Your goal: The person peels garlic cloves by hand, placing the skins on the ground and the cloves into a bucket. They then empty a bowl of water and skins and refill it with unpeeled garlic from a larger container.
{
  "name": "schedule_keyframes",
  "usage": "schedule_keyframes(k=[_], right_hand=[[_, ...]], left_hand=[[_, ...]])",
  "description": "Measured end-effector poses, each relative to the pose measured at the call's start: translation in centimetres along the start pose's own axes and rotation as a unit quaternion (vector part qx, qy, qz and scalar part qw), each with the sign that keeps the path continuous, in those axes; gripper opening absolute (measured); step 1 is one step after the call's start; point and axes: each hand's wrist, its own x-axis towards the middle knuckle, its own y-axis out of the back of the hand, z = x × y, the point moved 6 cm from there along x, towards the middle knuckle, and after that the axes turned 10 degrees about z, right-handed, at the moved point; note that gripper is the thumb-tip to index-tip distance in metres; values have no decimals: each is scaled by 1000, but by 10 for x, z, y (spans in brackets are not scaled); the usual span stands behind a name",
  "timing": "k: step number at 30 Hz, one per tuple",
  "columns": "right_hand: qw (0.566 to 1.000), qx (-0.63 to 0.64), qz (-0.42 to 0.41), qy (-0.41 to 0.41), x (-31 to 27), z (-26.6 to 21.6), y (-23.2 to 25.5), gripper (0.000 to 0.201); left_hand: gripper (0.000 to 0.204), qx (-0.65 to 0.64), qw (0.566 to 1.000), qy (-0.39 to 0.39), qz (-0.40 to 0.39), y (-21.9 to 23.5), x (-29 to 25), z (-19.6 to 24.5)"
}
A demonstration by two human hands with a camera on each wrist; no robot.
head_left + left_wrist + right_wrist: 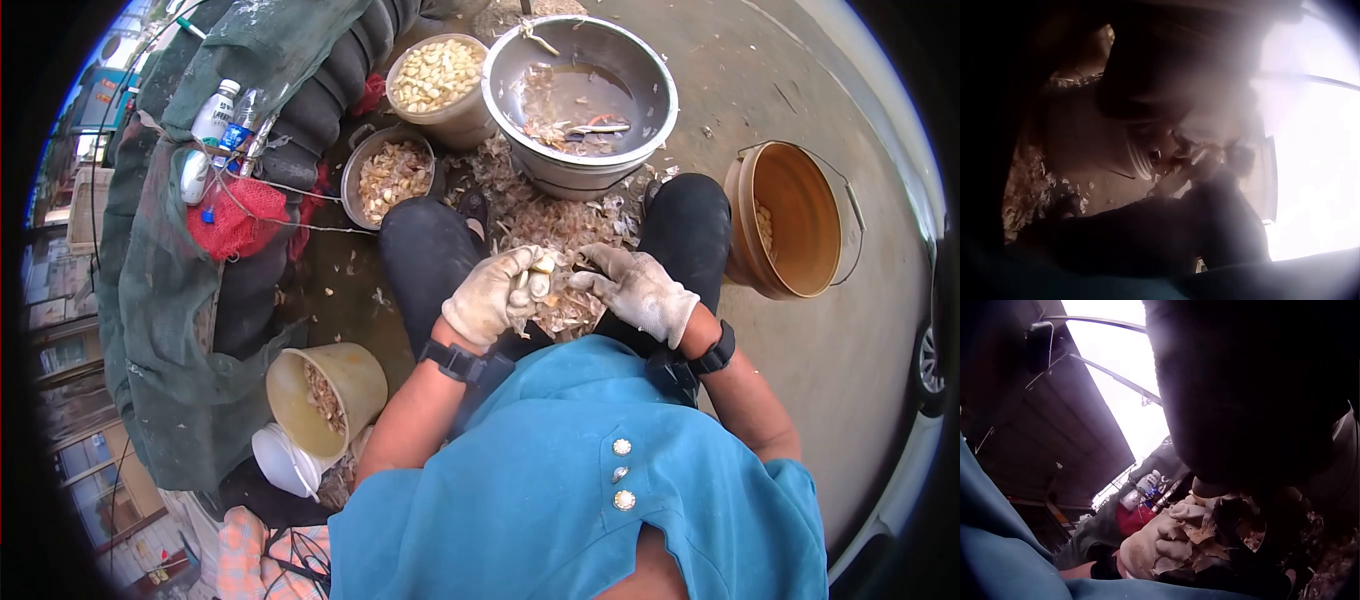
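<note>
Both hands wear pale, dirt-stained gloves and meet low between the person's knees in the head view. The left hand (490, 300) holds several peeled garlic cloves (541, 278) between its thumb and curled fingers. Just to the right, the right hand (645, 292) points its fingers toward the cloves, thumb and forefinger apart. Papery garlic skins (560, 315) lie in the lap beneath the hands. In the right wrist view the left glove (1157, 544) shows with loose skins (1200, 534) over its fingers. The left wrist view is dark and glared, with the right glove (1210, 153) blurred.
Ahead stands a metal basin (650, 75) of water and skins on a bucket. Beside it are a tub of peeled cloves (440, 75) and a pot of garlic (395, 180). An orange-brown bucket (810, 225) stands right; a cream bucket (360, 380) lies tipped left. Skins (520, 205) litter the ground.
</note>
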Motion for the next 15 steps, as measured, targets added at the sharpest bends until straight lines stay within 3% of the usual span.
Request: schedule_keyframes(k=[2, 4, 5, 7, 11, 14, 15], right_hand=[[1000, -21, -7, 19, -3, -6, 2, 45], [988, -62, 25, 137, -6, -17, 0, 36], [988, -62, 23, 137, -7, -14, -4, 36], [977, 21, 65, 201, -12, -19, -4, 32], [982, -64, 36, 176, -11, -32, -2, 41], [979, -142, -9, 147, -9, -34, -5, 39], [979, -146, -25, 139, -8, -30, -9, 30]], left_hand=[[30, 71, 997, -30, 17, -1, 0, 2], [28, 93, 995, -34, 9, 3, 3, 2], [26, 117, 992, -37, 0, 3, 4, 2], [26, 137, 989, -55, 1, 3, 3, 4], [27, 226, 968, -112, -5, -8, -4, 14], [19, 293, 939, -178, -8, -11, -2, 18], [19, 293, 940, -177, -8, -12, -3, 20]])
